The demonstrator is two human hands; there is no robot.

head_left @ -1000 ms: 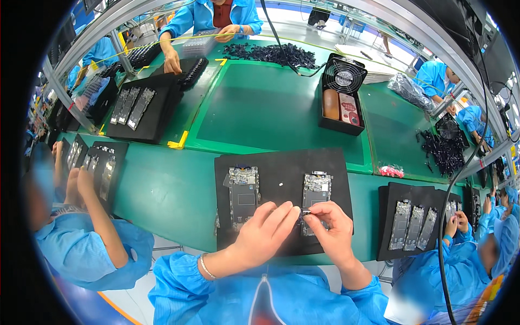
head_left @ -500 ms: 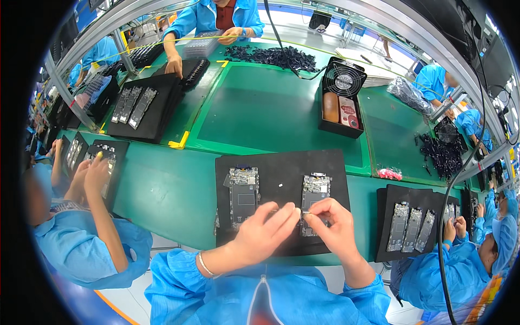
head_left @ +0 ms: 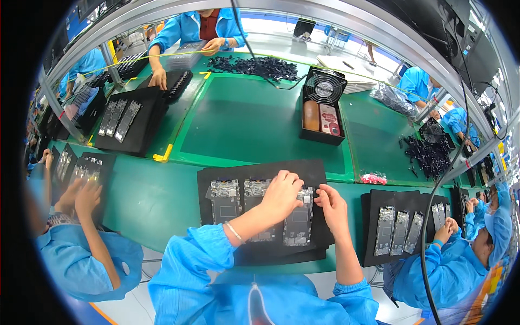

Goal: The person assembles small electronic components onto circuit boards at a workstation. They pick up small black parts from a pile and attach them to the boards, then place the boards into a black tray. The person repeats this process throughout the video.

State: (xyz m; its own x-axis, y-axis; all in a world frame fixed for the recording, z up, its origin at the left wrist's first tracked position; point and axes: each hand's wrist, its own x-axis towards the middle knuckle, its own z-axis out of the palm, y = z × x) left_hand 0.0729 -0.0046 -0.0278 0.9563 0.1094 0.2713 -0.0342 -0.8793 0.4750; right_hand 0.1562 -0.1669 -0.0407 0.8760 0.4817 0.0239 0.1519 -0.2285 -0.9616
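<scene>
My left hand [head_left: 281, 196] reaches across the right-hand circuit board [head_left: 297, 223], its fingers bent over the board's upper end. Whatever lies under those fingertips is hidden. Beside the same board's upper right edge, my right hand [head_left: 331, 208] has thumb and forefinger pinched together; anything between them is too small to make out. A middle circuit board [head_left: 257, 187] is partly covered by my left hand and wrist. To its left lies another circuit board [head_left: 225, 203], uncovered. All three rest on a black foam mat [head_left: 260, 170].
A black box with a fan [head_left: 325, 86] stands beyond the mat. Further boards lie on foam mats at right [head_left: 371, 238] and far left [head_left: 142, 132]. Dark small parts form heaps [head_left: 253, 67]. Co-workers sit close on both sides, and a black cable [head_left: 429, 238] hangs at right.
My hands have parted from their shared pinch and moved to the right board's upper end. A middle board now shows where bare foam was. The view has shifted.
</scene>
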